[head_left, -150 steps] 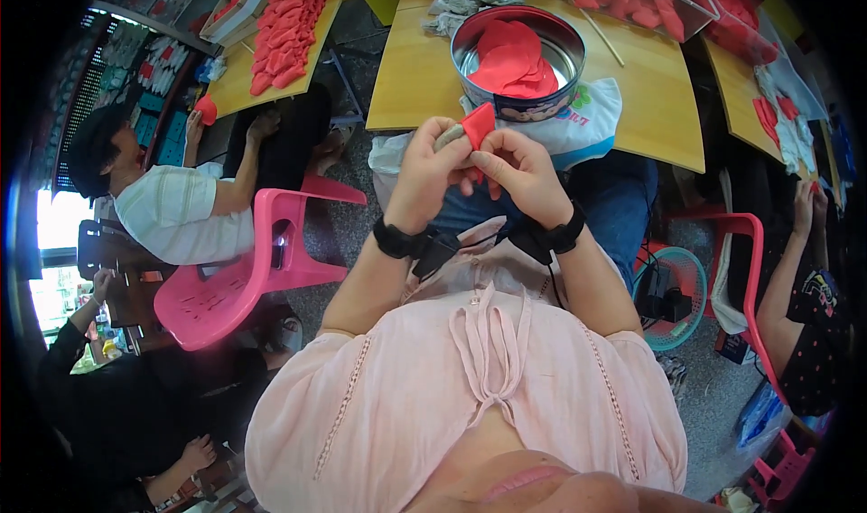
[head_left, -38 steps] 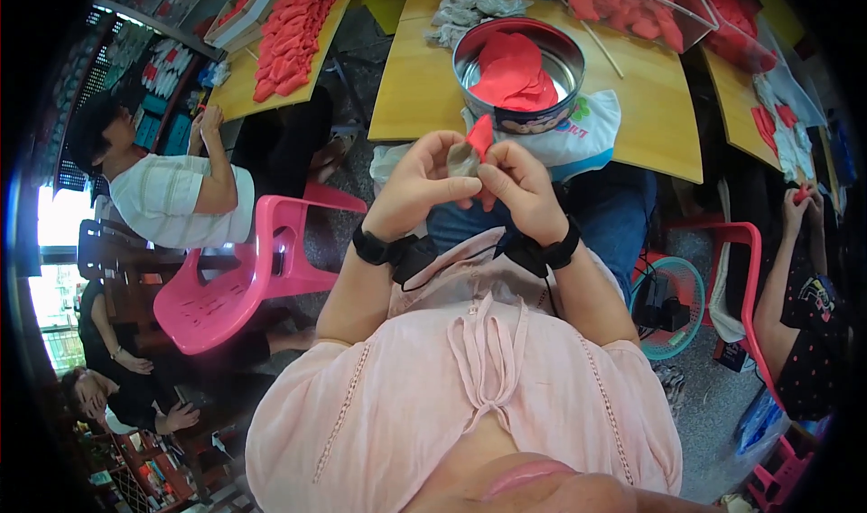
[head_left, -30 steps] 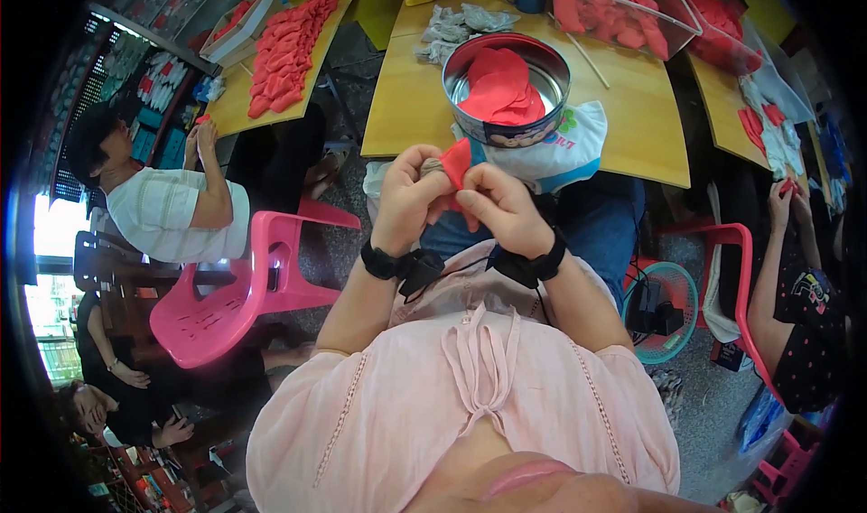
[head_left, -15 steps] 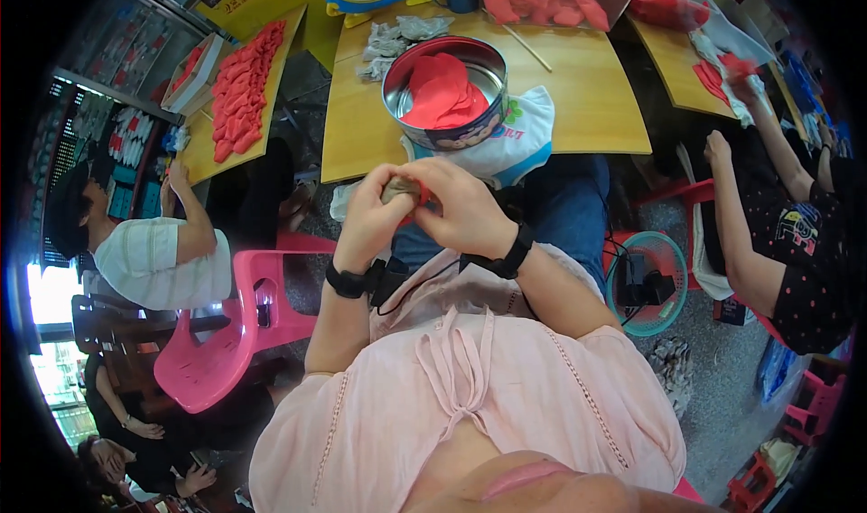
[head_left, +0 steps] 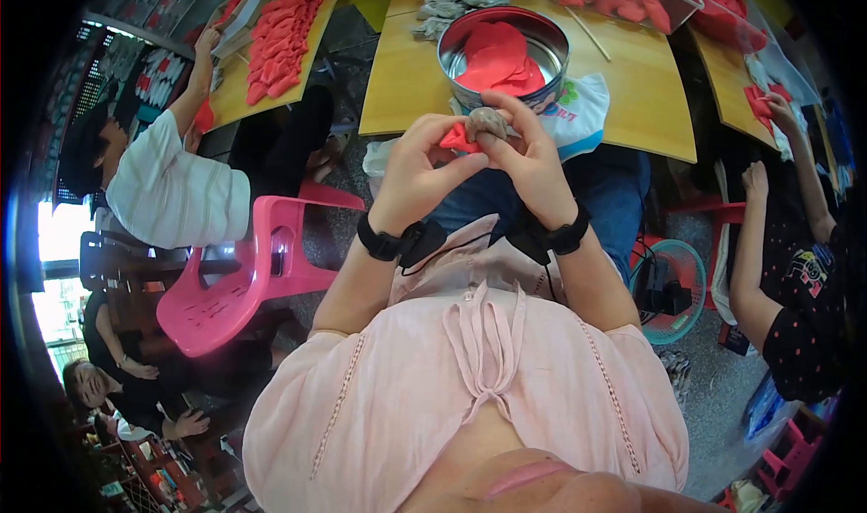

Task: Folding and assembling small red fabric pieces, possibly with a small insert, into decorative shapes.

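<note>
Above my lap, close to the table's front edge, both hands are brought together. My left hand (head_left: 423,165) pinches a small red cloth-like piece (head_left: 461,139) between thumb and fingers. Against it, my right hand (head_left: 533,163) grips a crumpled grey-brown wad (head_left: 487,123), thumb in front and fingers behind. The wad and the red piece touch or nearly touch; fingers hide part of both. Just beyond my hands stands a round metal tin (head_left: 548,93) holding flat red pieces (head_left: 495,60).
Grey crumpled bundles (head_left: 452,9) lie behind the tin on the wooden table (head_left: 397,88). A white bag (head_left: 582,116) sits beside the tin, a thin stick (head_left: 591,36) farther right. Clear bins (head_left: 664,3) of red pieces stand at back. Co-workers sit left and right; a pink chair (head_left: 262,269) is at left.
The grey-brown wad has passed from my left hand to my right, and the red piece now shows in my left. The whole view has shifted; the person at left has raised an arm.
</note>
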Demonstrator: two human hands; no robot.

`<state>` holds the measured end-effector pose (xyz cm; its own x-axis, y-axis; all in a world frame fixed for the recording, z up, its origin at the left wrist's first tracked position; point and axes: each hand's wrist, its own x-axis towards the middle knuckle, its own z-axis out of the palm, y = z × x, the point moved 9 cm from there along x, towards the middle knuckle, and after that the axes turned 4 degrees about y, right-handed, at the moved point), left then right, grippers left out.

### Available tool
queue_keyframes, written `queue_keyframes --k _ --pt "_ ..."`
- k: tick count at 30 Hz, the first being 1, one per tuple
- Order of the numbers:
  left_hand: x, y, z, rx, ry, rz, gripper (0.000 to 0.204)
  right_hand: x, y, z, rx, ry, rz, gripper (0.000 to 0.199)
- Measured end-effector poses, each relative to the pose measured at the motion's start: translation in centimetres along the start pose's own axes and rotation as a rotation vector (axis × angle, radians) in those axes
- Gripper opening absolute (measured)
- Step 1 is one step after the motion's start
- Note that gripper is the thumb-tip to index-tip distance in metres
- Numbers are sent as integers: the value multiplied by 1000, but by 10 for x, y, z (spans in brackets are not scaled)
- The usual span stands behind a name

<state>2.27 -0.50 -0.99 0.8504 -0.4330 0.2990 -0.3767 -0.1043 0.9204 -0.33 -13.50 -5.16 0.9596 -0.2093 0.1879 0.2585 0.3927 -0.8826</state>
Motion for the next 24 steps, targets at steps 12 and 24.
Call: queue_keyframes --k 12,24 --pt "-4 -1 -16 -11 191 45 22 -5 7 17 16 -185 109 27" --pt "-5 42 -7 314 -171 298 18 -5 5 7 -23 -97 165 23"
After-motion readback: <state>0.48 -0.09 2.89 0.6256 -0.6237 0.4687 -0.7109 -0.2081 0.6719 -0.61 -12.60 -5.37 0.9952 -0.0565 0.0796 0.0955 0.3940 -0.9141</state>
